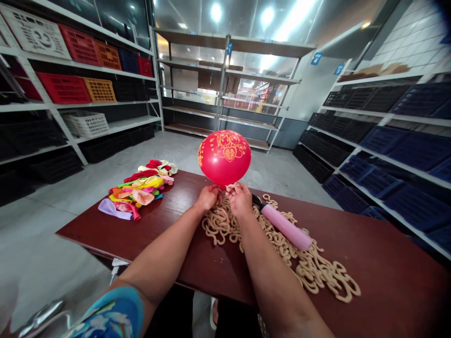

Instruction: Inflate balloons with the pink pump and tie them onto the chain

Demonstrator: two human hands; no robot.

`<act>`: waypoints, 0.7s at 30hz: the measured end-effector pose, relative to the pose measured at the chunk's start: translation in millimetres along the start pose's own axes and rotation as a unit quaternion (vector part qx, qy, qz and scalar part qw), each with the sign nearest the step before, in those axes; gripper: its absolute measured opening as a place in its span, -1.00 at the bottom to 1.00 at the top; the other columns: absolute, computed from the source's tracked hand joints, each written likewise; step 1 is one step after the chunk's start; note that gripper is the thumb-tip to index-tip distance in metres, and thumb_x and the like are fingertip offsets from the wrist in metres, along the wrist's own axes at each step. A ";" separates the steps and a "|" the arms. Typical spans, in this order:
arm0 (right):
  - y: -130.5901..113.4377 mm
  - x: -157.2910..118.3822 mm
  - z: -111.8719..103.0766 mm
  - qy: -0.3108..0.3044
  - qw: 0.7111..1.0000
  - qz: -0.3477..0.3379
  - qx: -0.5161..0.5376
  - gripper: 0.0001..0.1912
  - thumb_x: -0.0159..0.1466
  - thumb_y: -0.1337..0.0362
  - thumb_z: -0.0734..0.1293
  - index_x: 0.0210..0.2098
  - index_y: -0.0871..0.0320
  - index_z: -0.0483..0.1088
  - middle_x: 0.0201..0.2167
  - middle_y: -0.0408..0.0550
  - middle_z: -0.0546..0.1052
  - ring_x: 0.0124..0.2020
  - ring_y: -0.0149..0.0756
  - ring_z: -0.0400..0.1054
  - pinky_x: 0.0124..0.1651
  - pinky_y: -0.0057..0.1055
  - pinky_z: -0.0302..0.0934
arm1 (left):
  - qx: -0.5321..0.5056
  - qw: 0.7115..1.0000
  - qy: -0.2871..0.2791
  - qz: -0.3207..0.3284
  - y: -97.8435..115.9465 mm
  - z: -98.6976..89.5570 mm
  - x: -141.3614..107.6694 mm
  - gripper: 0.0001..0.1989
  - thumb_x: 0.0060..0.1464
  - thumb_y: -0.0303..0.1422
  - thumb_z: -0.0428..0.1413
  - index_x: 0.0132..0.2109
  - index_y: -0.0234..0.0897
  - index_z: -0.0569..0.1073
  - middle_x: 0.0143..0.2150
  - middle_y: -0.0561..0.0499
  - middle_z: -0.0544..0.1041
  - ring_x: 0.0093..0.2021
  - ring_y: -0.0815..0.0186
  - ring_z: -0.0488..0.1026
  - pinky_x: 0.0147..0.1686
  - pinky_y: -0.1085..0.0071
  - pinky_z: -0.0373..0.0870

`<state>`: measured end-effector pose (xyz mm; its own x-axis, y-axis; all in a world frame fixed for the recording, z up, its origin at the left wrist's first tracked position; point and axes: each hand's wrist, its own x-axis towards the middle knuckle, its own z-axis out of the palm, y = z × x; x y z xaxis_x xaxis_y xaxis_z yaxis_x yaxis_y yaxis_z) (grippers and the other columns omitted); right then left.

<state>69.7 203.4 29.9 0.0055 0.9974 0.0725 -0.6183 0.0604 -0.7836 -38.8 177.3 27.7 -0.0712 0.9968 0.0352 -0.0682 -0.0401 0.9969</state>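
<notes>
An inflated red balloon (224, 157) with yellow printed figures stands above the far edge of the brown table (169, 230). My left hand (208, 198) pinches at the balloon's neck from the left. On the other side, my right hand (240, 199) has its fingers closed on a pale beige cord end beside the neck. Beneath and around my hands lies a tangled heap of beige cord (220, 220), running to the right. A pink cylindrical pump (287, 227) with a black end rests on the cord. Uninflated balloons (141, 185) in many colours are piled at the table's left.
White shelving holds red, orange and white crates (86, 123) at the left. Metal racks (225, 80) stand beyond the table against the far wall. Shelves with dark blue and black crates (408, 145) line the right side. A metal object lies at the lower left.
</notes>
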 end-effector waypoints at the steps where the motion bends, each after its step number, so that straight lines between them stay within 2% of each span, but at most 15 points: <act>1: 1.2 -0.6 0.9 -0.007 1.000 0.000 -0.001 -0.79 0.07 0.22 0.34 -0.44 0.12 0.19 -0.60 -0.24 0.44 -0.56 -0.47 0.33 -0.47 -0.50 0.22 | -0.027 0.999 0.001 -0.019 0.9 -0.4 -0.3 -0.86 -0.02 -0.36 -0.08 -0.47 -0.29 0.30 -0.68 0.11 0.26 -0.74 0.47 0.08 -0.70 0.49 -0.06; 4: 4.1 -2.2 3.3 -0.029 1.000 -0.007 -0.003 -0.72 0.03 0.15 0.39 -0.43 0.12 0.19 -0.59 -0.26 0.44 -0.56 -0.47 0.33 -0.46 -0.49 0.22 | -0.046 0.999 0.001 -0.027 3.7 -1.0 -0.3 -0.69 0.04 -0.20 -0.04 -0.52 -0.33 0.34 -0.68 0.08 0.27 -0.74 0.49 0.08 -0.71 0.49 -0.09; 7: 5.9 -3.0 3.8 -0.050 0.999 -0.010 -0.008 -0.68 -0.01 0.12 0.42 -0.43 0.12 0.23 -0.56 -0.27 0.43 -0.55 -0.49 0.32 -0.49 -0.53 0.19 | -0.042 0.999 0.023 0.006 6.2 1.9 1.1 -0.61 -0.05 -0.07 0.08 -0.43 -0.39 0.46 -0.68 0.09 0.29 -0.70 0.51 0.09 -0.67 0.51 -0.04; 9: 6.8 -3.1 3.1 -0.065 0.998 -0.010 -0.017 -0.68 -0.02 0.11 0.43 -0.43 0.12 0.26 -0.54 -0.26 0.43 -0.53 -0.48 0.33 -0.50 -0.55 0.18 | -0.044 0.997 0.049 0.035 7.2 5.1 3.1 -0.62 -0.09 -0.09 0.14 -0.39 -0.40 0.49 -0.65 0.08 0.34 -0.67 0.50 0.13 -0.63 0.51 0.04; 13: 8.3 -2.9 0.8 -0.069 0.997 -0.015 -0.042 -0.67 -0.01 0.07 0.43 -0.42 0.11 0.27 -0.52 -0.24 0.44 -0.50 -0.45 0.35 -0.51 -0.54 0.19 | -0.014 0.993 0.101 0.064 7.6 8.1 8.8 -0.69 -0.08 -0.15 0.12 -0.43 -0.36 0.51 -0.54 0.00 0.46 -0.56 0.43 0.29 -0.52 0.49 0.20; 17: 11.1 -2.3 -0.9 -0.046 0.997 -0.010 -0.065 -0.64 0.00 0.03 0.41 -0.35 0.10 0.28 -0.47 -0.24 0.46 -0.53 -0.43 0.37 -0.54 -0.51 0.22 | 0.037 0.985 0.162 0.057 11.1 4.6 18.0 -0.72 -0.05 -0.18 0.08 -0.44 -0.33 0.49 -0.59 0.04 0.42 -0.59 0.43 0.28 -0.54 0.50 0.20; 21: 14.9 -1.2 -1.3 -0.012 0.994 0.011 -0.107 -0.60 -0.05 0.03 0.42 -0.35 0.11 0.27 -0.47 -0.22 0.47 -0.55 -0.41 0.38 -0.57 -0.51 0.23 | 0.056 0.978 0.194 0.056 18.6 -2.4 39.7 -0.74 -0.03 -0.19 0.06 -0.42 -0.31 0.48 -0.56 0.03 0.43 -0.55 0.40 0.32 -0.52 0.49 0.23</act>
<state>61.5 203.2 17.3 -0.0271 0.9975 0.0660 -0.4362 0.0476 -0.8986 -45.4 216.0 47.5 -0.4454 0.8849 0.1363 0.0692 -0.1178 0.9906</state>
